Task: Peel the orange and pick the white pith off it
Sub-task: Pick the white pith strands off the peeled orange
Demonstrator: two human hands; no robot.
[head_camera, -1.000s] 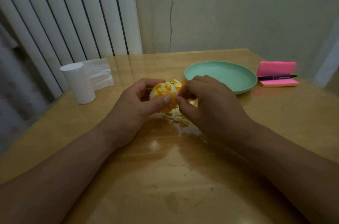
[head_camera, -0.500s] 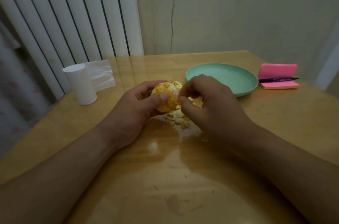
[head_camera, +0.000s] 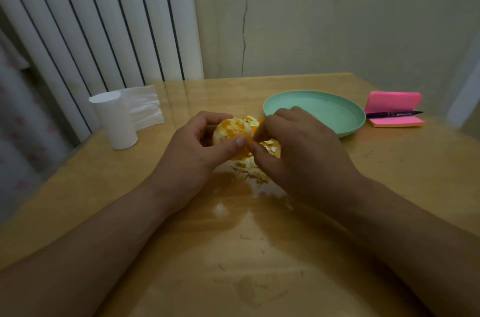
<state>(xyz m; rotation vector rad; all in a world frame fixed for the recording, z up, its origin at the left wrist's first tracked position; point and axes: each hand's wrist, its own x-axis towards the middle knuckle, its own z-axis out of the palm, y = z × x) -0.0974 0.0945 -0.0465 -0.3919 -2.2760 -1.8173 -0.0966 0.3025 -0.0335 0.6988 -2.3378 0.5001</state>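
— Fingers [head_camera: 205,119] of your left hand [head_camera: 192,153] curl round the far side of the orange [head_camera: 232,131], and your thumb presses flat against its near face. That hand grips the fruit whole.

— And the right?

— Your right hand [head_camera: 301,153] comes in from the other side. Its thumb and forefinger are pinched together against the orange's right edge, just beside your left thumb tip. Whether a shred of pith sits between them is too small to tell. Your other right fingers are bent over the top.

— Where is the orange itself?

— Between your two hands, near the middle of the table [head_camera: 233,251] and held just above it. The part that shows has no rind on it: white pith in patches, with orange flesh showing through.

— What lies under it?

— You have a small heap of peel scraps [head_camera: 249,170] straight below, partly hidden by your right hand. A few more bits show behind the fruit.

— Farther out?

— To your right, just past your knuckles, stands a green plate [head_camera: 319,109]. Beyond that lies a pink sticky-note pad [head_camera: 392,101], folded open, with a dark pen [head_camera: 392,114] laid across it. To your left, well apart from the fruit, a white tissue roll [head_camera: 115,119] stands upright, its loose sheet [head_camera: 142,106] trailing behind. White radiator fins [head_camera: 104,18] rise at the table's back left, and a thin crack [head_camera: 245,18] runs up the wall beside them.
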